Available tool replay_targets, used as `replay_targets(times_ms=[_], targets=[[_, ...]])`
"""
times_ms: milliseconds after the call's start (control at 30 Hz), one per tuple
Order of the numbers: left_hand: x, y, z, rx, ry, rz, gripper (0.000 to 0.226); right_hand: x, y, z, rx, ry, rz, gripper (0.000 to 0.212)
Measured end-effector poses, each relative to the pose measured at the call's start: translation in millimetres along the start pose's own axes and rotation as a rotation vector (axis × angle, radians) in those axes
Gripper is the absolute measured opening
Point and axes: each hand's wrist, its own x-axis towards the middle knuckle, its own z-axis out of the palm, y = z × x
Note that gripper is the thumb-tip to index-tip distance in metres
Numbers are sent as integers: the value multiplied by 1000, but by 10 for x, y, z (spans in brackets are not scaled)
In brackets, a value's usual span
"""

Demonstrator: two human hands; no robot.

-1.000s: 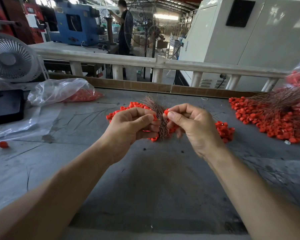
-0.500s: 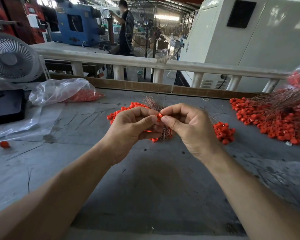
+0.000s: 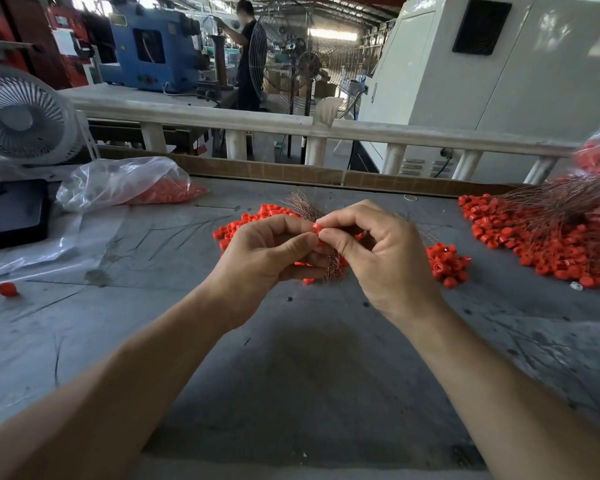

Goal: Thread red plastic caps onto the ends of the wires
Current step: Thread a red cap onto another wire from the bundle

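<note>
My left hand (image 3: 271, 252) grips a bundle of thin coppery wires (image 3: 303, 206) above the grey table; the wire ends fan out behind my fingers and poke out below my palm. My right hand (image 3: 378, 251) pinches a small red cap (image 3: 316, 229) between thumb and forefinger, right against my left fingertips at the bundle. Loose red caps (image 3: 243, 230) lie in a heap behind my left hand. A smaller cluster of caps (image 3: 445, 266) sits just right of my right hand.
A large pile of capped wires (image 3: 548, 233) covers the table's right side. A clear plastic bag of red caps (image 3: 125, 183) lies at the back left, near a white fan (image 3: 21, 116) and a black tray (image 3: 13, 213). One stray cap (image 3: 7, 289) sits far left.
My hands have closed together: the right hand brought its red cap up against the left fingertips and the wire bundle. Both hands sit slightly higher over the cap heap.
</note>
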Motion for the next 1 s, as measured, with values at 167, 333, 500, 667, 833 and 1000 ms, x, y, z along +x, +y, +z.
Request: replay_targets(times_ms=[167,333,500,667,833,1000], targets=[[5,7,1,-16,78,35,27,-1,-1,-27,-73,20,-13,7],[5,-1,13,39,83,68,26,1,-17,-18,-123,24,-54,8],[1,3,27,90,99,96,26,4,-27,-7,-141,18,-73,6],[-2,10,33,130,116,115,28,1,-17,6,-129,28,-84,6],[-14,3,38,177,134,133,25,-9,-32,72,-129,68,-54,6],[-9,4,46,132,167,120,23,-32,-63,84,-97,29,-8,10]])
